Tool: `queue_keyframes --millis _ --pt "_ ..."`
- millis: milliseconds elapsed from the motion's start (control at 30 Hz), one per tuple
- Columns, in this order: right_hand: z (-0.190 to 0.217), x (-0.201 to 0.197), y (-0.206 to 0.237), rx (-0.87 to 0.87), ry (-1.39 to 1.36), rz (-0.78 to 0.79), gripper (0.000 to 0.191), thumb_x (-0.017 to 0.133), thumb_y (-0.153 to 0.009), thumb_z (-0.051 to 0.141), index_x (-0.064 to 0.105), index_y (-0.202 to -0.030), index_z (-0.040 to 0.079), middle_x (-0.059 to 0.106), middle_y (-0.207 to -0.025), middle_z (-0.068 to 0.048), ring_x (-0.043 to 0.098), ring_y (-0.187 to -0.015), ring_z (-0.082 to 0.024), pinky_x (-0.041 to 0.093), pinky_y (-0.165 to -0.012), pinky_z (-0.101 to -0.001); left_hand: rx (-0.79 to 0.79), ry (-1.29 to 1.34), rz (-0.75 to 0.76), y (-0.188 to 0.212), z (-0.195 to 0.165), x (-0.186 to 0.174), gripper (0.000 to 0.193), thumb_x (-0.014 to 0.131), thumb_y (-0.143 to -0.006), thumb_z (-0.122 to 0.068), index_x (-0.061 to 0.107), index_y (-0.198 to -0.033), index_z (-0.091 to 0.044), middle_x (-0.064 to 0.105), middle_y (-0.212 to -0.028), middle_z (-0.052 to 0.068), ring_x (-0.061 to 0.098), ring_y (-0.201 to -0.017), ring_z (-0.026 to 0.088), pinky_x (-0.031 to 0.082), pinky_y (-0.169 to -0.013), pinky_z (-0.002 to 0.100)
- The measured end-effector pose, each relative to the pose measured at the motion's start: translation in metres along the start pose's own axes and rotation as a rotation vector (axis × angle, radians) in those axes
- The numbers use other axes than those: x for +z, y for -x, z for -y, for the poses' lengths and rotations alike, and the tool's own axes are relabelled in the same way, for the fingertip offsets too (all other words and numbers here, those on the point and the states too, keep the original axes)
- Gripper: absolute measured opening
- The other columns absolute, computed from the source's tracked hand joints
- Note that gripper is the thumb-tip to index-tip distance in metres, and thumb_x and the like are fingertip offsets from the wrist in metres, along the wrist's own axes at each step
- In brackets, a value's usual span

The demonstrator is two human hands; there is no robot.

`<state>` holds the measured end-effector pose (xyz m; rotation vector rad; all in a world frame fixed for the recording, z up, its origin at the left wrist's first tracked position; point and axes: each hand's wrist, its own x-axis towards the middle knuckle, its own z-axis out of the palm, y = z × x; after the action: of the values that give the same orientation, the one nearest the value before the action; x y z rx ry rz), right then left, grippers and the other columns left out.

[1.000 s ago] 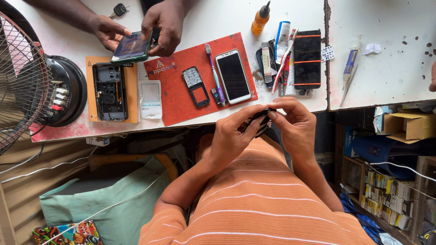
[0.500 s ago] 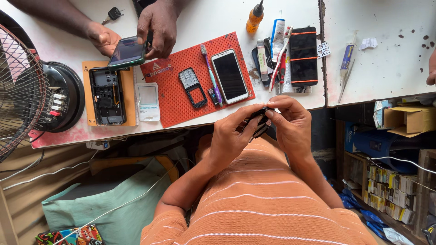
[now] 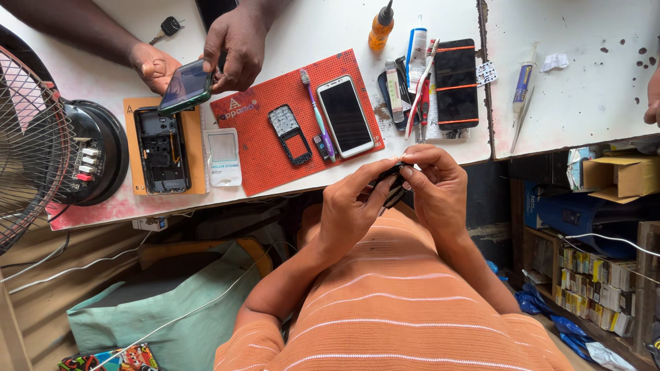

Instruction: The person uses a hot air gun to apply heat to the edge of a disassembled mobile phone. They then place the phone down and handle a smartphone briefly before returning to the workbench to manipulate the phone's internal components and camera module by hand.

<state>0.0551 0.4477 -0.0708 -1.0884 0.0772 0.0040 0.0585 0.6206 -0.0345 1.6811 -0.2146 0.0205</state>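
My left hand point(image 3: 350, 209) and my right hand point(image 3: 436, 189) meet below the table edge, both pinching a small black phone part point(image 3: 393, 184). Most of that part is hidden by my fingers. Just beyond them on the white table lies a red mat point(image 3: 275, 148) carrying a white-framed smartphone point(image 3: 345, 115), a small keypad phone frame point(image 3: 289, 134) and a purple toothbrush point(image 3: 316, 113).
Another person's two hands point(image 3: 234, 45) hold a green phone point(image 3: 184, 86) at the far side. An opened phone point(image 3: 161, 150) rests on an orange pad. An orange bottle point(image 3: 381, 26), tubes, tools and a banded black phone point(image 3: 456, 82) lie to the right. A fan point(image 3: 31, 148) stands left; shelves right.
My hands stay together on the black part with only slight finger shifts. The other person's hands and green phone have shifted a little.
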Motion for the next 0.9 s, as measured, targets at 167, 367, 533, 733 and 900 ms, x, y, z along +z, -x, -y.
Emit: queue_keyframes --millis 167,367,533,733,900 --pt "0.0030 0.0019 -0.0002 0.006 -0.003 0.016 0.020 0.071 -0.096 -0.010 0.068 -0.115 -0.003 0.064 -0.119 -0.011 0.064 -0.110 -0.013 0.054 -0.097 -0.0231 -0.018 0.017 0.002 -0.0015 0.0006 0.0002 0.031 0.073 -0.098 -0.003 0.069 -0.128 -0.009 0.079 -0.102 0.006 0.075 -0.073 0.009 0.063 -0.063 0.022" --pt "0.0052 0.0054 0.0012 0.003 -0.018 0.015 0.021 0.070 -0.096 -0.011 0.067 -0.115 -0.002 0.062 -0.120 -0.010 0.063 -0.111 -0.013 0.054 -0.100 -0.0237 -0.009 0.029 -0.001 -0.0021 -0.0002 0.0002 0.032 0.073 -0.098 -0.002 0.068 -0.129 -0.008 0.079 -0.102 0.007 0.076 -0.075 0.009 0.063 -0.064 0.021" --pt "0.0044 0.0058 0.0017 0.015 -0.057 0.005 0.020 0.069 -0.096 -0.011 0.066 -0.114 -0.002 0.061 -0.120 -0.009 0.063 -0.111 -0.013 0.054 -0.101 -0.0243 0.001 0.011 -0.014 -0.0009 -0.0020 0.0034 0.030 0.073 -0.098 -0.002 0.069 -0.127 -0.007 0.079 -0.103 0.008 0.075 -0.073 0.010 0.063 -0.064 0.022" --pt "0.0007 0.0039 0.0026 0.018 -0.101 0.012 0.019 0.068 -0.098 -0.010 0.065 -0.114 -0.002 0.061 -0.119 -0.010 0.063 -0.110 -0.013 0.054 -0.099 -0.0248 0.015 -0.008 -0.019 0.0000 -0.0006 0.0051 0.028 0.072 -0.099 -0.002 0.069 -0.126 -0.007 0.078 -0.105 0.008 0.076 -0.074 0.011 0.064 -0.064 0.023" --pt "-0.0022 0.0012 0.0027 0.009 -0.121 0.031 0.017 0.069 -0.099 -0.009 0.065 -0.114 -0.002 0.062 -0.119 -0.010 0.062 -0.111 -0.013 0.053 -0.100 -0.0246 0.060 -0.040 -0.033 0.0009 0.0009 0.0060 0.028 0.073 -0.099 -0.001 0.069 -0.126 -0.007 0.078 -0.109 0.009 0.078 -0.084 0.013 0.065 -0.069 0.024"
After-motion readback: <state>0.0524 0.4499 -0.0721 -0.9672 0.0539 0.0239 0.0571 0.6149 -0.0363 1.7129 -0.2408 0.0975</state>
